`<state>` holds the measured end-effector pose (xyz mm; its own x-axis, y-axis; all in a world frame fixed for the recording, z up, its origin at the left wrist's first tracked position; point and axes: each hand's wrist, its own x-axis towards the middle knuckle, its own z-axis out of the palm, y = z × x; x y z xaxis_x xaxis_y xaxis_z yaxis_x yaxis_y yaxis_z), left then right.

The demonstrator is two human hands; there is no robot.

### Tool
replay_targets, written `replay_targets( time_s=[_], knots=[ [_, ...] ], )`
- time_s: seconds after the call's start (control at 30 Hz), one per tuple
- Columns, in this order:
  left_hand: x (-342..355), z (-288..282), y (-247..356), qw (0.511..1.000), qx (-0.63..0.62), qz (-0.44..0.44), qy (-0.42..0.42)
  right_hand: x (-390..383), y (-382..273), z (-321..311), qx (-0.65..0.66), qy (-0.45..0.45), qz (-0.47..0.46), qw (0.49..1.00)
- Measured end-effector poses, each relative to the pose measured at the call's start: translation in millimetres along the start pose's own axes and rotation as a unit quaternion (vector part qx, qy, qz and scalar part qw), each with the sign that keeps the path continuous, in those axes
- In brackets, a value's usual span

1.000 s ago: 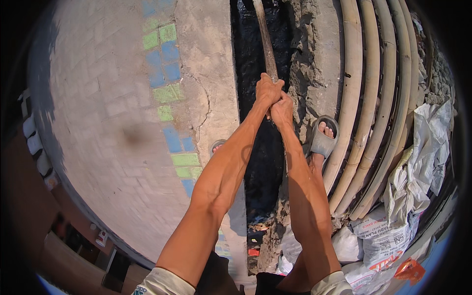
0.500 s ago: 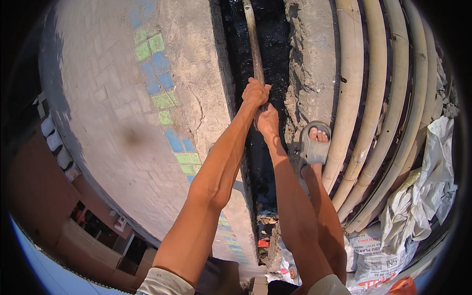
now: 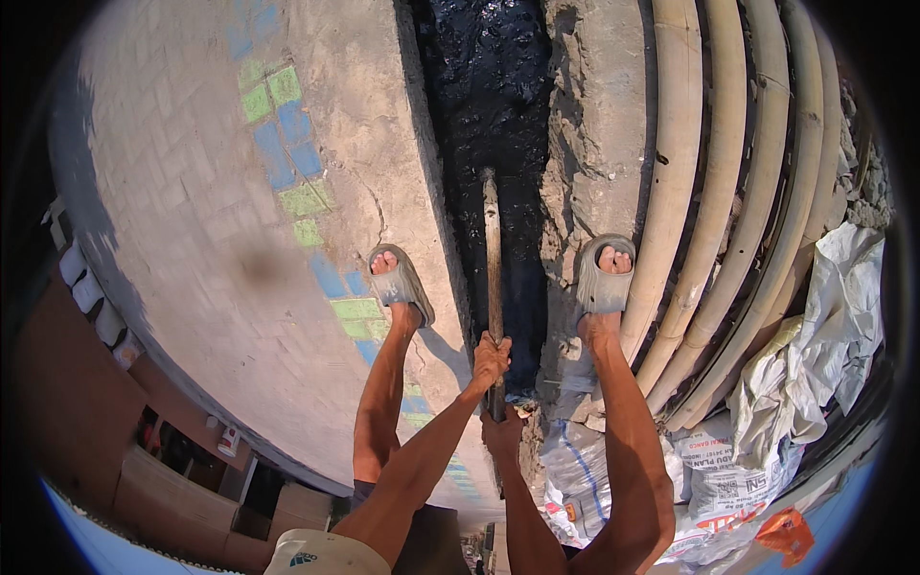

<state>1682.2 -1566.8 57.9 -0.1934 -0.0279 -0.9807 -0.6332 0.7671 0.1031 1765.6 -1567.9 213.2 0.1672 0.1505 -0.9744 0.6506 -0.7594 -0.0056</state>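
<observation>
Just ahead of the fingers, one long straight wooden tool handle (image 3: 493, 268) runs down into the black sludge of the narrow concrete drain channel (image 3: 498, 115). Both hands clamp it fully: left hand (image 3: 491, 357) above, right hand (image 3: 500, 431) below. The digging stroke seems in hand; next likely calls for a firm lift. Two grey sandals (image 3: 604, 278), four pale curved pipes (image 3: 728, 192), several white sacks (image 3: 824, 335).
</observation>
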Motion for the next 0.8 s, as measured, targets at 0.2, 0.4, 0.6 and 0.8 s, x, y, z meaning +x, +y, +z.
replay_targets(
  time_s=[0.2,0.4,0.6,0.8],
  knots=[
    [23.5,-8.0,178.7,0.995,0.019,0.095,0.005,73.9,-115.5,24.4,0.145,-0.056,-0.121,0.980],
    [163.5,-11.0,458.6,0.941,0.112,0.303,0.101,223.6,-439.7,75.3,0.096,-0.102,-0.349,0.927],
    [281.7,-109.3,573.2,0.801,0.443,0.352,0.196,190.3,-599.1,156.5,0.096,-0.231,-0.379,0.891],
    [172.4,-3.2,500.1,0.911,0.351,0.201,0.078,266.2,-404.6,109.8,0.250,-0.157,-0.277,0.914]
  ],
)
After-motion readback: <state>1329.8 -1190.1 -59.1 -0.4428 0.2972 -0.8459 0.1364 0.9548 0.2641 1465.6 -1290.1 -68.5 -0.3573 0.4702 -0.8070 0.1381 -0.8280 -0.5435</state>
